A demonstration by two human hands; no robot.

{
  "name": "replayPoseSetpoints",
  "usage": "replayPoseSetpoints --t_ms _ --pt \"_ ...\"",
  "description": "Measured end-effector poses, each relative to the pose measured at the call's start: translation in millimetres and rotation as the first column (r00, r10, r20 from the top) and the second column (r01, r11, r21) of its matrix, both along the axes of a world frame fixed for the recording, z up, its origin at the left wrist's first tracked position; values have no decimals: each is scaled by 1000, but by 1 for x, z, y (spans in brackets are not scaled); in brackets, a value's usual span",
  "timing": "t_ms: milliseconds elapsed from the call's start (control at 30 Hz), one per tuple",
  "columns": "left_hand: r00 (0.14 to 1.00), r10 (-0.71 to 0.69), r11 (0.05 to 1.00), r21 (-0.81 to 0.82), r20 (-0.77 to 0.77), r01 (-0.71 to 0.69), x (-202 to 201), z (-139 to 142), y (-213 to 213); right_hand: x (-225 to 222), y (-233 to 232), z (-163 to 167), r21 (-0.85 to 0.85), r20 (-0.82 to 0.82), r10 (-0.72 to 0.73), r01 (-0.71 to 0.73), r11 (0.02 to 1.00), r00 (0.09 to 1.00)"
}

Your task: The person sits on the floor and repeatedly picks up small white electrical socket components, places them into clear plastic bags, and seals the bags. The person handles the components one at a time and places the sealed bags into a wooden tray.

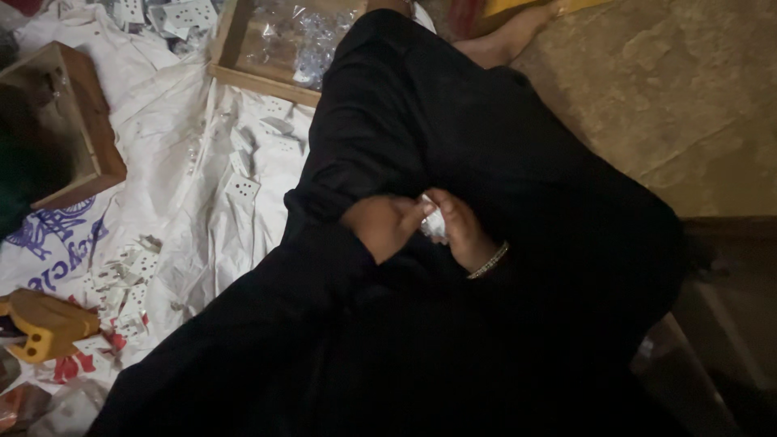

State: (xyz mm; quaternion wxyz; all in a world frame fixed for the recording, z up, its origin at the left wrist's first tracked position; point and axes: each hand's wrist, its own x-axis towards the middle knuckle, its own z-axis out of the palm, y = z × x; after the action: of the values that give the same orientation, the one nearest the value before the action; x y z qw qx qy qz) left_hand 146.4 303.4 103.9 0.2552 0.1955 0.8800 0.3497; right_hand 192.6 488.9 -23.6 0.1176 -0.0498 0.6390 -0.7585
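Small white plastic piece (432, 220), pale and partly shiny, sits pinched between my two hands over my lap, on the black cloth of my robe (453, 340). My left hand (387, 226) is closed around its left side, fingers curled in. My right hand (461, 231), with a thin beaded bracelet (488, 261) at the wrist, is clamped on its right side, thumb and fingertips pressing. Both hands touch each other at the piece. Most of it is hidden by my fingers, so its exact shape is hard to tell.

To do this well, as I judge it: keep the grip at the fingertips, hold the piece steady with the left and work it with the right, and keep it above the lap so nothing drops into the dark cloth.

Orientation: only a sliver shows; its long axis seems to run near to far, tilted slightly, but I cannot tell which end points where.

Around: white printed plastic sheet (186, 210) on the floor to the left, scattered with small white socket plates (242, 187). Far left, a wooden box (85, 121). Far middle, a wooden tray (259, 77) holding clear plastic bags. Near left, a yellow plastic tool (44, 324).
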Motion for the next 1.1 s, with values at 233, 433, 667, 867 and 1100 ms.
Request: replayPoseSetpoints --t_ms 233,433,667,867,1100 --pt "941 -236 971 -13 -242 241 6 19 -3 1 -2 -8 401 -686 57 312 861 725" --pt "926 -277 960 -124 -258 253 11 13 -2 6 -4 2 19 288 20 -26 999 958" --pt "921 -309 905 224 -237 362 7 8 -9 -11 -6 0 -467 136 358 -259 845 924" --pt "803 -380 862 140 -458 488 23 -6 -8 -6 0 20 -446 336 23 137 884 942" --pt "821 -456 865 48 -344 500 24 3 -6 -14 5 36 -290 546 -171 377 880 820"
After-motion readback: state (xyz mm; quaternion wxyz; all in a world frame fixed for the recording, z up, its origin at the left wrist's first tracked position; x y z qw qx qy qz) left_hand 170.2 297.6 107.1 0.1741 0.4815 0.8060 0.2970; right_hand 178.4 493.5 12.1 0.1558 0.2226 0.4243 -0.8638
